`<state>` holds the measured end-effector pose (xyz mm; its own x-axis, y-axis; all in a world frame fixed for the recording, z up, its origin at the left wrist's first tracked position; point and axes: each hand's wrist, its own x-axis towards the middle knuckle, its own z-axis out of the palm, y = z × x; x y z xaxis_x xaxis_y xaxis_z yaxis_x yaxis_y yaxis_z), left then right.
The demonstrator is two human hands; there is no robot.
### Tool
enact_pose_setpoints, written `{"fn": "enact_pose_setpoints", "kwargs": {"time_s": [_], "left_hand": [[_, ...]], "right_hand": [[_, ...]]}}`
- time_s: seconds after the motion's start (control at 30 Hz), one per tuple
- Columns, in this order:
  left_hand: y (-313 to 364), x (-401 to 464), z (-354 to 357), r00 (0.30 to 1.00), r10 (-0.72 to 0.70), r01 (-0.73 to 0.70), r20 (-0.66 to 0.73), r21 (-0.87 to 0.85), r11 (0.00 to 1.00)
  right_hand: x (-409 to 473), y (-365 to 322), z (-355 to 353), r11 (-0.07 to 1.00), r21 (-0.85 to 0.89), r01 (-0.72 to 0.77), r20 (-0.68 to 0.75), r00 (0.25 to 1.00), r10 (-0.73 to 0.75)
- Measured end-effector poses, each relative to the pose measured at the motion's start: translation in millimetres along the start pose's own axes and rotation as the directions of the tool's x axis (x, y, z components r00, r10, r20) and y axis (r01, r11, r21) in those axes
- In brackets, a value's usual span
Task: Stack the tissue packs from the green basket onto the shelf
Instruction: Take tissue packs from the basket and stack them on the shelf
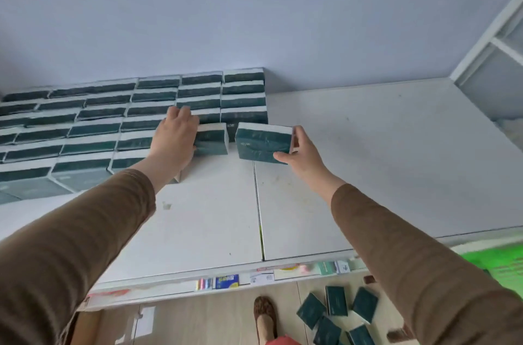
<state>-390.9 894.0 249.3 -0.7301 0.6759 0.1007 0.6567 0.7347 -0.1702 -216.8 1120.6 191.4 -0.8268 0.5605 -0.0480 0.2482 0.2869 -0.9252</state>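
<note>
Risk sits mostly with the right-hand tissue pack (263, 142), I judge: it is held tilted and apart from the stacked rows (135, 118), so if it is set down skewed it could nudge the neighbouring column and leave a crooked gap. The pack is soft and film-wrapped, so a pinch at one end could also let it slip or sag as it goes in.

Head view, the only one: the right hand (304, 156) pinches that pack at its right end, thumb under the lower front edge and fingers (297, 136) curled over the top corner; most of the pack juts out to the left of the hand, just above the white shelf (368, 160). The left hand (174, 139) lies with its fingers spread fairly flat over the left end of a second tissue pack (212, 138), pressing it against the stack; whether the thumb curls under it I cannot tell. The two packs are near each other but not touching.

Down on the floor (212, 316), more packs (336, 308) lie loose; a green edge at the right may be the basket (498, 262), but that is unclear.
</note>
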Motion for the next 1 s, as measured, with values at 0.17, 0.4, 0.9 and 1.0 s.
{"fn": "enact_pose_setpoints", "kwargs": {"time_s": [0.17, 0.4, 0.9, 1.0], "left_hand": [[-16.8, 13.3, 14.8, 0.991, -0.068, 0.071, 0.113, -0.027, 0.997], [-23.7, 6.8, 18.8, 0.999, -0.015, 0.02, 0.048, -0.115, 0.993], [137.9, -104.8, -20.4, 0.862, 0.477, -0.506, -0.174, -0.371, 0.779], [193.4, -131.0, -19.4, 0.781, 0.598, -0.617, -0.18, -0.373, 0.693]], "right_hand": [[39.0, 4.4, 29.4, 0.983, -0.18, 0.016, -0.002, 1.0, -0.016], [42.2, 1.5, 64.7, 0.994, -0.102, -0.048, -0.161, 0.986, 0.032], [-205.3, 23.0, -29.3, 0.944, -0.293, -0.155, -0.381, 0.924, 0.033], [-257.7, 42.2, -62.1, 0.901, -0.364, -0.235, -0.411, 0.909, 0.071]]}}
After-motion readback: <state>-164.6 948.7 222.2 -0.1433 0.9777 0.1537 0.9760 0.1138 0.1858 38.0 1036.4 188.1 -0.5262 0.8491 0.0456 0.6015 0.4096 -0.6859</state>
